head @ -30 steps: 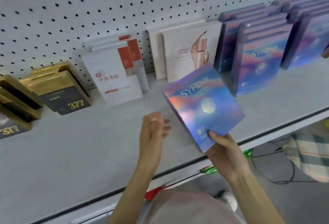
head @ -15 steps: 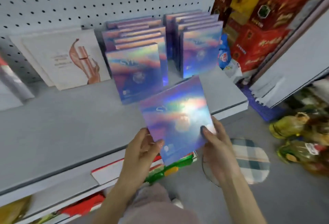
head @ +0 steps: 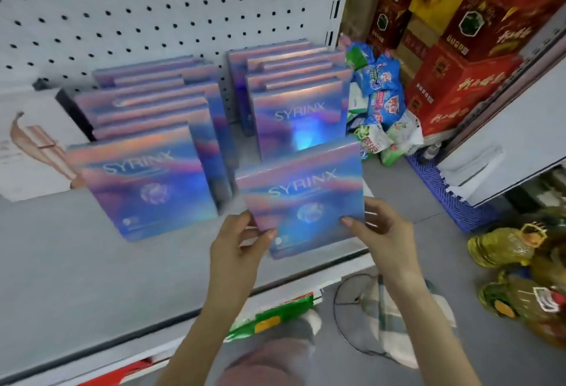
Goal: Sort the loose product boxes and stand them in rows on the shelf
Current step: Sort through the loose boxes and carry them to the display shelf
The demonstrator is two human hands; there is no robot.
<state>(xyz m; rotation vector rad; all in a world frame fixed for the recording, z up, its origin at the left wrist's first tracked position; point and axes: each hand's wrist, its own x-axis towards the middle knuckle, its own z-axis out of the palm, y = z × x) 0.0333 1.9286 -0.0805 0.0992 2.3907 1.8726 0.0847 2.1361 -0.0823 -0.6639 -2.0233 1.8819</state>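
Holding: both hands grip one holographic SYRINX box (head: 301, 198) upright at the shelf's (head: 92, 263) near right edge.
Left hand (head: 242, 244): clasps its lower left corner.
Right hand (head: 379, 232): clasps its right side.
Rows: right row (head: 301, 100) just behind; left row (head: 153, 140) alongside.

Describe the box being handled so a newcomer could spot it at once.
On the grey shelf, two rows of holographic SYRINX boxes stand before the pegboard. At the right row's front, the held box is the one gripped by the left hand and right hand.
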